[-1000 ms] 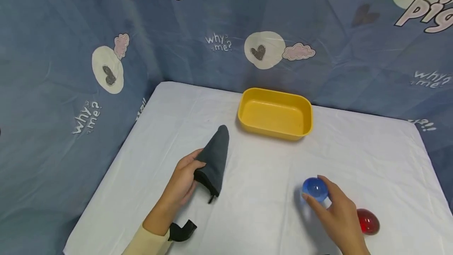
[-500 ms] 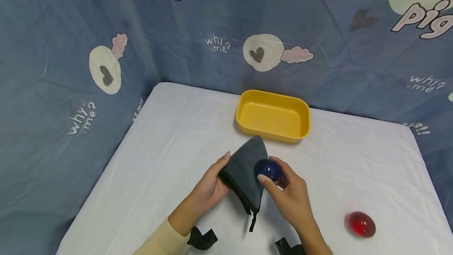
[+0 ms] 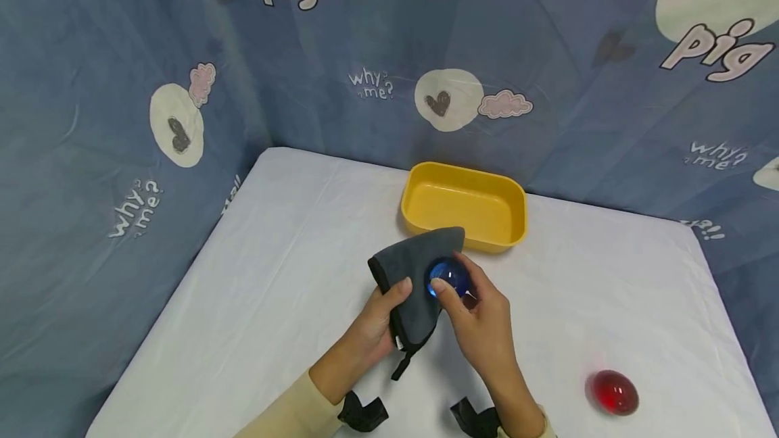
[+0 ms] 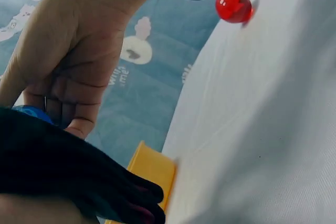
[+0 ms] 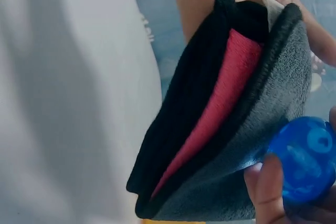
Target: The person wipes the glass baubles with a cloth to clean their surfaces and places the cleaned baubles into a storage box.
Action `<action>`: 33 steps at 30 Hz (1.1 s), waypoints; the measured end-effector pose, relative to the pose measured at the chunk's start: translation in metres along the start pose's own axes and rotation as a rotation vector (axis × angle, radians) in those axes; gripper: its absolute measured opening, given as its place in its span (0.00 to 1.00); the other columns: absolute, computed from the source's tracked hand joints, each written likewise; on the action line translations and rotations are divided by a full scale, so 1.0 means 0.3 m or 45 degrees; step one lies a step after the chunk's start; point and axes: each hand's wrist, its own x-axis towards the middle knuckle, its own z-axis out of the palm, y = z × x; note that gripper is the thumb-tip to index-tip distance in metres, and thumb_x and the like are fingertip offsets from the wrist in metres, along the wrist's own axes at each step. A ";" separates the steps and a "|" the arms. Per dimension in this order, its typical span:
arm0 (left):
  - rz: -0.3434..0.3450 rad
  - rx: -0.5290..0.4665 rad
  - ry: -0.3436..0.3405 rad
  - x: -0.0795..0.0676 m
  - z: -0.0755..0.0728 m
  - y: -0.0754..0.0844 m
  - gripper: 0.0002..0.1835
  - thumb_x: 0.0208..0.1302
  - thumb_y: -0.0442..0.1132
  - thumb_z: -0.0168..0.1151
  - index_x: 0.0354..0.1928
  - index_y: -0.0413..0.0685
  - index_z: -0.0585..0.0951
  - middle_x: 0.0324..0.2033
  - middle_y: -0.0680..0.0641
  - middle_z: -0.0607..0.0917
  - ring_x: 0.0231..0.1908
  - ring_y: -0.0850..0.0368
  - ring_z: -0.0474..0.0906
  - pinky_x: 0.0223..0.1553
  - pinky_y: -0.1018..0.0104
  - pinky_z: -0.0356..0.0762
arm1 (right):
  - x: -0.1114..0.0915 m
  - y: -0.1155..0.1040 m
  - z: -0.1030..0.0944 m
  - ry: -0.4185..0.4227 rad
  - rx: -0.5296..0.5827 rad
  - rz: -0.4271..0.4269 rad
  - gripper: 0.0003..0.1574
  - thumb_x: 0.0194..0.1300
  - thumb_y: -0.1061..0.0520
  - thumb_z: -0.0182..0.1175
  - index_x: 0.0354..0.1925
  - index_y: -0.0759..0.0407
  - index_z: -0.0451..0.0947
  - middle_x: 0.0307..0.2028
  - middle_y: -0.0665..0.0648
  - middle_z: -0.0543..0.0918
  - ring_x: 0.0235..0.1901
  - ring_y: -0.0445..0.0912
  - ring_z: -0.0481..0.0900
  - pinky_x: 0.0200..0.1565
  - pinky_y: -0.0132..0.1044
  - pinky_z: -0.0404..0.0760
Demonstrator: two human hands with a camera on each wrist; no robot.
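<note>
A folded grey cloth with black edging and a hanging loop is gripped by my left hand, thumb on top. In the right wrist view the grey cloth shows a pink inner layer between its folds. My right hand pinches a clear blue ball between thumb and fingers, and the ball touches the grey face of the cloth. Part of the blue ball is covered by fingers in the right wrist view. Both hands are above the white-covered table, in front of the yellow tray.
A yellow tray stands at the back of the table, just behind the cloth. A clear red ball lies on the white sheet at the front right. Blue printed fabric hangs behind and at the left.
My right hand has carried the blue ball leftward onto the cloth. My left hand has brought the cloth rightward and turned it. The red ball stays on the table.
</note>
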 end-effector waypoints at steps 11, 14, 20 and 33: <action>-0.145 -0.014 -0.155 0.014 0.001 -0.032 0.37 0.82 0.61 0.41 0.82 0.47 0.53 0.69 0.46 0.70 0.64 0.57 0.71 0.64 0.62 0.71 | -0.028 -0.010 0.035 -0.226 -0.427 -0.149 0.56 0.75 0.40 0.63 0.83 0.61 0.46 0.71 0.66 0.63 0.62 0.56 0.76 0.60 0.55 0.79; -0.151 -0.026 -0.094 0.015 -0.009 -0.031 0.38 0.81 0.63 0.42 0.81 0.49 0.55 0.70 0.44 0.69 0.62 0.55 0.72 0.62 0.61 0.73 | -0.042 -0.007 0.033 -0.207 -0.543 -0.313 0.56 0.70 0.46 0.70 0.82 0.60 0.52 0.71 0.64 0.64 0.62 0.56 0.78 0.59 0.53 0.81; -0.131 -0.025 -0.069 0.033 0.006 -0.028 0.39 0.81 0.62 0.43 0.81 0.47 0.54 0.73 0.42 0.65 0.66 0.53 0.69 0.64 0.61 0.72 | -0.031 0.028 0.029 -0.010 -0.703 -0.626 0.40 0.69 0.44 0.71 0.70 0.62 0.72 0.59 0.63 0.78 0.54 0.57 0.80 0.57 0.53 0.81; -0.149 -0.018 -0.013 0.026 0.010 -0.025 0.38 0.80 0.60 0.44 0.80 0.44 0.57 0.69 0.44 0.70 0.63 0.57 0.73 0.65 0.64 0.71 | -0.006 0.031 0.034 -0.046 -0.543 -0.359 0.34 0.73 0.44 0.67 0.66 0.64 0.78 0.56 0.61 0.79 0.54 0.54 0.76 0.56 0.52 0.79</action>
